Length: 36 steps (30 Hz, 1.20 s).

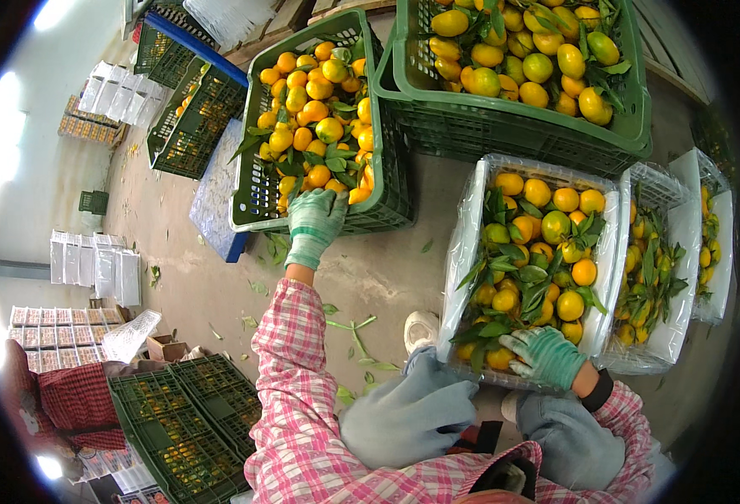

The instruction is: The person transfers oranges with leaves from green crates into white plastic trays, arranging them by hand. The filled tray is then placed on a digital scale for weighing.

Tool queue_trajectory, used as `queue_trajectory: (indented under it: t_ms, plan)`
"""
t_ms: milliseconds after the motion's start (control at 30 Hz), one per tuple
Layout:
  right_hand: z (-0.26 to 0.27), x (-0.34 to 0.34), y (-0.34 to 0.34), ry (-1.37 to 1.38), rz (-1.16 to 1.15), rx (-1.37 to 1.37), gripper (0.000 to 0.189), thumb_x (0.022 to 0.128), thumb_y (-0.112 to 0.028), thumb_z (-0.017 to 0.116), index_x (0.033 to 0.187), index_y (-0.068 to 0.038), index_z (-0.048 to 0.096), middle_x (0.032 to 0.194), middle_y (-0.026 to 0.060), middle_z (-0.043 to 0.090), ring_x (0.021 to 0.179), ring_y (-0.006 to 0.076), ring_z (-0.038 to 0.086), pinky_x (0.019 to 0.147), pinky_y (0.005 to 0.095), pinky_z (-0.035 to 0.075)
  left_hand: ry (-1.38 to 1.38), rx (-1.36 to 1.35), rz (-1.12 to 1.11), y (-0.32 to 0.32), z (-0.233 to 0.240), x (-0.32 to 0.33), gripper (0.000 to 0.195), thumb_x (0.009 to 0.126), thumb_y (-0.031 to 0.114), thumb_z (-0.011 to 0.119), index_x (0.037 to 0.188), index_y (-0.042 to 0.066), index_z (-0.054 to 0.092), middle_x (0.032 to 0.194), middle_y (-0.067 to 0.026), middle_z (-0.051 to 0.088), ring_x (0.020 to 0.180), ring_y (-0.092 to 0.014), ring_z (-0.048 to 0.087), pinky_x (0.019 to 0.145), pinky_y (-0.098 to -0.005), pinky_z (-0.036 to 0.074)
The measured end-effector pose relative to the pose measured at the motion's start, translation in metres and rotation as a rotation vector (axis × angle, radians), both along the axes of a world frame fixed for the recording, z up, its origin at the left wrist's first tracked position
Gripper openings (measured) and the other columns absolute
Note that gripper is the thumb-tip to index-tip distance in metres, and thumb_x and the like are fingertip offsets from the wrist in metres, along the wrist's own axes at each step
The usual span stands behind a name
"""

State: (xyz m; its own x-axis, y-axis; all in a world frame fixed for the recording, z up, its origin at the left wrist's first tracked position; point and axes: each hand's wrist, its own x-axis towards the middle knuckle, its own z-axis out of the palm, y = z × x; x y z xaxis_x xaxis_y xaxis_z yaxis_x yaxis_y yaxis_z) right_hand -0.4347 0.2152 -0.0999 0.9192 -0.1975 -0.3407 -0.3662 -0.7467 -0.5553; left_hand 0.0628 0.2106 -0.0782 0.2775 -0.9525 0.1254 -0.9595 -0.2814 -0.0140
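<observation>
Reaching out, my left hand (318,217) in a green-and-white knit glove lies at the near edge of a green plastic crate (379,211) of mandarins with leaves; its fingertips are hidden among the fruit, so its grip does not show. My right hand (549,356), gloved alike, rests at the near right corner of a white foam box (464,277) lined with clear plastic. That box holds leafy mandarins (556,227), and the fingers touch leaves and fruit there. Whether they close on a fruit cannot be told.
Stacked green crates (515,113) of mandarins stand beyond the box. More foam boxes (678,315) of fruit are at the right. A blue-edged platform (219,195) adjoins the left crate. Lower left, a person in a checked sleeve (74,397) is beside green crates (181,435). Leaves litter the floor.
</observation>
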Motion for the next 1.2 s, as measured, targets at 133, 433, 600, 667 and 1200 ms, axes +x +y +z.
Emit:
queue_trajectory:
  t_ms: [133, 433, 600, 667, 1200]
  plan:
    - [-0.008, 0.008, -0.004, 0.06, 0.014, 0.001, 0.057, 0.095, -0.042, 0.053, 0.141, -0.008, 0.052, 0.126, 0.017, 0.064, 0.107, 0.0337, 0.063, 0.091, 0.0464, 0.048, 0.278, -0.021, 0.067, -0.051, -0.003, -0.045, 0.045, 0.099, 0.046, 0.051, 0.097, 0.005, 0.069, 0.094, -0.0208, 0.069, 0.091, -0.043, 0.064, 0.079, -0.0504, 0.05]
    - [0.012, -0.042, -0.034, -0.362, 0.027, -0.517, 0.042, 0.092, -0.02, 0.064, 0.131, -0.006, 0.061, 0.123, 0.0169, 0.065, 0.103, 0.0325, 0.064, 0.091, 0.0425, 0.05, 0.538, 0.253, 0.251, -0.193, -0.103, 0.09, 0.03, 0.099, 0.029, 0.049, 0.107, 0.006, 0.067, 0.089, -0.0136, 0.067, 0.086, -0.029, 0.064, 0.077, -0.0436, 0.051]
    - [0.015, -0.076, -0.044, -0.299, -0.784, -0.268, 0.032, 0.096, -0.011, 0.058, 0.127, -0.004, 0.063, 0.119, 0.0166, 0.067, 0.103, 0.0299, 0.066, 0.092, 0.039, 0.052, 0.627, -0.266, 0.153, -0.152, -0.068, 0.096, 0.028, 0.098, 0.018, 0.048, 0.117, 0.004, 0.063, 0.105, -0.012, 0.064, 0.096, -0.025, 0.063, 0.086, -0.0425, 0.05]
    - [0.002, -0.114, -0.034, -0.372, -1.106, -0.17, 0.032, 0.096, -0.011, 0.057, 0.126, -0.002, 0.063, 0.115, 0.0168, 0.068, 0.1, 0.0302, 0.067, 0.092, 0.0369, 0.052, 1.245, -0.533, -0.096, -0.137, -0.023, 0.029, 0.034, 0.096, 0.011, 0.05, 0.127, 0.001, 0.059, 0.121, -0.0132, 0.064, 0.109, -0.025, 0.064, 0.097, -0.0415, 0.051]
    - [-0.05, -0.158, 0.068, -0.123, -0.899, -0.369, 0.074, 0.071, -0.031, 0.077, 0.138, -0.011, 0.054, 0.139, 0.0108, 0.054, 0.133, 0.04, 0.039, 0.113, 0.0539, 0.028, 1.007, 0.743, -0.729, -0.021, -0.081, -0.451, 0.048, 0.073, 0.028, 0.081, 0.108, 0.002, 0.06, 0.101, -0.0221, 0.068, 0.097, -0.039, 0.066, 0.084, -0.0432, 0.054]
